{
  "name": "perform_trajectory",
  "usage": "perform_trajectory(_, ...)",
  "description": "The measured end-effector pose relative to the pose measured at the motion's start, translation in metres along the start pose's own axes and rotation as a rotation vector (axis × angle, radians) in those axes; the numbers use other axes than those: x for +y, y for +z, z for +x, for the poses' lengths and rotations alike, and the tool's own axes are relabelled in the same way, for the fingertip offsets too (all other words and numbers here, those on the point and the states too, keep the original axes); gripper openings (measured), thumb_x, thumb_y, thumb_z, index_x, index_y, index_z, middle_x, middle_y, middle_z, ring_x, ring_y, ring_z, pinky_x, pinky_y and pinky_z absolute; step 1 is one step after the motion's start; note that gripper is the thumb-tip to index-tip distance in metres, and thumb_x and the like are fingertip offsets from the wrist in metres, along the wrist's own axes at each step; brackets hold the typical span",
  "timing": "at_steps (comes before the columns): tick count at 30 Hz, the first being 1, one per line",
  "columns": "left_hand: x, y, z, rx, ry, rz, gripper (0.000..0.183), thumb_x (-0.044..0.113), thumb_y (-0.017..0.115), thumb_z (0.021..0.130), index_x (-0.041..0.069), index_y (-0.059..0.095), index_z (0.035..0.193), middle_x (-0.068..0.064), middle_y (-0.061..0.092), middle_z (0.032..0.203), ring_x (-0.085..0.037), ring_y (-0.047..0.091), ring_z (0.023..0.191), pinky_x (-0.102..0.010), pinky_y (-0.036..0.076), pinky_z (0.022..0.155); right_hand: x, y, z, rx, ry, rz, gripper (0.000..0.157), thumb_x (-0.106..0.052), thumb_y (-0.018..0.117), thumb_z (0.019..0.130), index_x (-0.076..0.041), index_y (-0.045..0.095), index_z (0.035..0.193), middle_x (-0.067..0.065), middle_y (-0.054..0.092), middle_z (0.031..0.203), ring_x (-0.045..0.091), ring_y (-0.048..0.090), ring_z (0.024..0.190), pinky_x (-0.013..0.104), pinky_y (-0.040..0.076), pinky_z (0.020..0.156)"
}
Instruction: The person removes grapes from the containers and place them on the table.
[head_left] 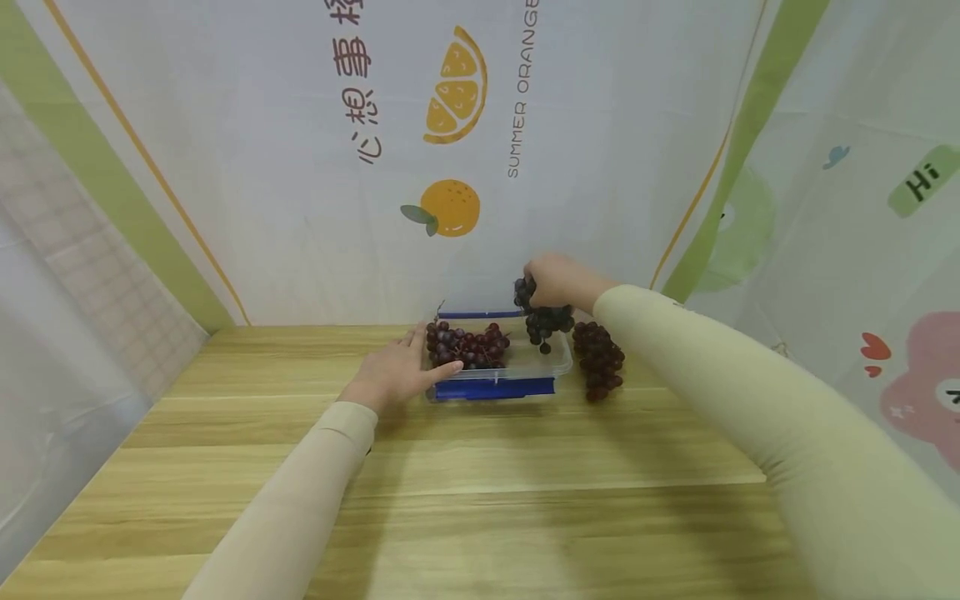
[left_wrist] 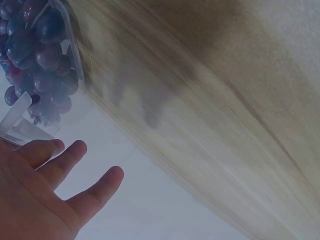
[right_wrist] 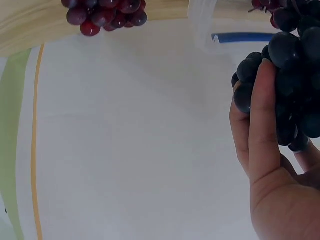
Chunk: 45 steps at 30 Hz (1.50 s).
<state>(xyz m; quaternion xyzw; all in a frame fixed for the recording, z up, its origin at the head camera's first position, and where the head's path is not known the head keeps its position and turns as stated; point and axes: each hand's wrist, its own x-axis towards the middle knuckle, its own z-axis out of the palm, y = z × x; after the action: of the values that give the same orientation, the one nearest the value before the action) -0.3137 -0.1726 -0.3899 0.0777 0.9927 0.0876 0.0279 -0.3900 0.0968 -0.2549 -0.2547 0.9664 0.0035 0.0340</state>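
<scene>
A clear plastic box [head_left: 525, 372] with blue side clips stands at the back of the table, and a bunch of red grapes [head_left: 480, 348] lies in its left part. My left hand [head_left: 396, 371] is at the box's left end, fingers spread along the wall and thumb extended at the front rim. In the left wrist view, the fingers of that hand [left_wrist: 55, 190] are straight beside the box. Over the box's right side, my right hand [head_left: 558, 282] grips a bunch of black grapes [right_wrist: 295, 85], its fingers wrapped around the fruit; part of the bunch hangs down.
Another bunch of red grapes [head_left: 597, 360] lies on the wooden table [head_left: 480, 500], just right of the box. A white cloth printed with oranges [head_left: 450, 208] hangs right behind the table's back edge. More printed cloth [head_left: 847, 208] hangs at the right.
</scene>
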Motion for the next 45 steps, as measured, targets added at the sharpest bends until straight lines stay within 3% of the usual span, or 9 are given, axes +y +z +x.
perform_trajectory(7,0.000,-0.001,-0.001,-0.002,0.000,0.001,0.126,0.099,0.016,0.069,0.013,0.001,0.159,-0.013,0.023,0.163,-0.041,0.039,0.141,-0.034,0.047,0.049,0.012,-0.013,-0.004,0.030,0.018,0.043,0.036,-0.010,0.063,0.085,0.002,0.064,0.119,0.019,0.065,0.119,0.029,0.061,0.096,0.044,0.053,0.084)
perform_trajectory(15,0.002,-0.002,-0.002,-0.006,-0.006,-0.008,0.125,0.099,0.017,0.069,0.014,0.000,0.159,-0.013,0.022,0.163,-0.040,0.038,0.142,-0.033,0.046,0.047,0.034,-0.034,-0.018,0.054,0.041,0.024,0.037,-0.015,0.065,0.086,0.003,0.064,0.119,0.021,0.064,0.123,0.034,0.060,0.110,0.048,0.051,0.093)
perform_trajectory(20,0.003,-0.002,-0.001,-0.008,-0.007,0.000,0.126,0.100,0.014,0.068,0.014,-0.001,0.159,-0.013,0.021,0.163,-0.040,0.035,0.143,-0.035,0.049,0.051,0.047,-0.047,-0.030,0.033,0.076,0.039,0.039,-0.016,0.062,0.088,0.003,0.061,0.122,0.024,0.060,0.126,0.035,0.064,0.104,0.041,0.058,0.072)
perform_trajectory(25,0.003,-0.001,-0.001,0.000,-0.007,0.005,0.126,0.100,0.014,0.069,0.013,-0.001,0.159,-0.013,0.022,0.163,-0.040,0.035,0.144,-0.034,0.049,0.051,0.060,-0.058,-0.041,0.022,0.118,0.069,0.041,-0.017,0.061,0.089,0.002,0.059,0.125,0.029,0.056,0.129,0.036,0.068,0.093,0.034,0.056,0.051)
perform_trajectory(29,0.002,-0.001,-0.002,0.008,-0.007,-0.004,0.125,0.099,0.016,0.070,0.013,0.000,0.159,-0.013,0.022,0.163,-0.040,0.034,0.144,-0.035,0.050,0.051,0.069,-0.063,-0.047,0.022,0.135,0.089,0.041,-0.017,0.061,0.089,0.003,0.058,0.125,0.031,0.054,0.127,0.033,0.070,0.079,0.034,0.056,0.048)
perform_trajectory(35,-0.001,0.002,-0.004,0.023,0.009,0.000,0.128,0.100,0.015,0.068,0.011,0.003,0.159,-0.014,0.025,0.162,-0.040,0.037,0.143,-0.045,0.056,0.070,0.079,-0.062,-0.050,0.010,0.129,0.079,0.041,-0.017,0.063,0.088,0.004,0.059,0.123,0.031,0.055,0.128,0.027,0.070,0.072,0.036,0.057,0.054)
perform_trajectory(45,0.000,0.002,-0.001,0.026,0.006,-0.010,0.127,0.100,0.016,0.068,0.012,0.001,0.159,-0.013,0.024,0.162,-0.041,0.040,0.140,-0.039,0.054,0.058,0.096,-0.054,-0.061,0.007,0.161,0.133,0.040,-0.015,0.063,0.087,0.005,0.058,0.121,0.036,0.053,0.125,0.031,0.069,0.070,0.036,0.056,0.048)
